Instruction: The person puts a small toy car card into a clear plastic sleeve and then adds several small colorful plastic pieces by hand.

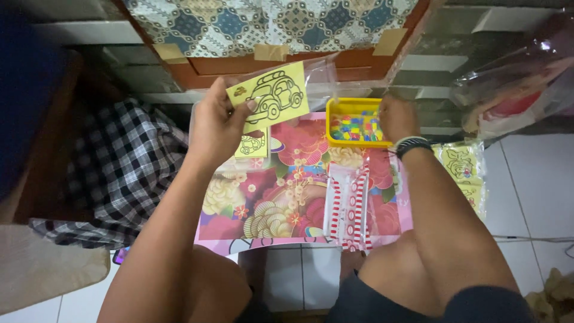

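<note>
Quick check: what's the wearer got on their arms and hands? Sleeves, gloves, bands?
Both forearms are bare: no sleeves or gloves in view. The left hand shows no ring, band or watch. The right hand has a dark wristband with a lighter band stacked just above it at the wrist. No markings visible on either arm.

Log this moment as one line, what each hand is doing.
left hand: holds yellow car card | right hand: at yellow tray of coloured packets | surface: floral board
</note>
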